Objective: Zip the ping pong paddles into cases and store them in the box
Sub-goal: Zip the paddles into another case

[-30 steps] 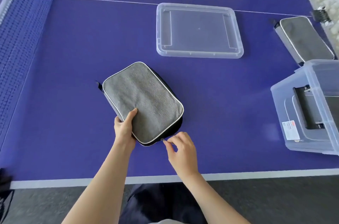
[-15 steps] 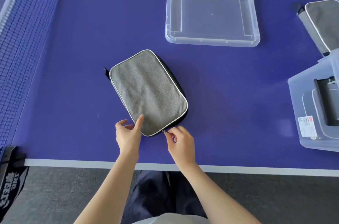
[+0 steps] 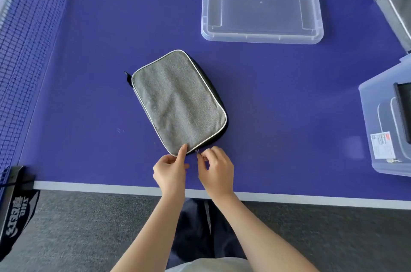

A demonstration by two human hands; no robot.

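A grey paddle case with white piping lies flat on the blue table, tilted, its black underside showing along the right edge. My left hand pinches the case's near corner, thumb on top. My right hand pinches the small metal zipper pull at the near edge. The clear storage box stands at the right edge with a case inside. Its clear lid lies at the back. No paddle is visible.
A second grey case lies at the far right, cut off by the frame. The net runs along the left side, with its post clamp at the table's near edge.
My left hand slid along the case's near edge to its corner, close beside my right hand. My right hand stays on the zipper pull. The view shifted downward.
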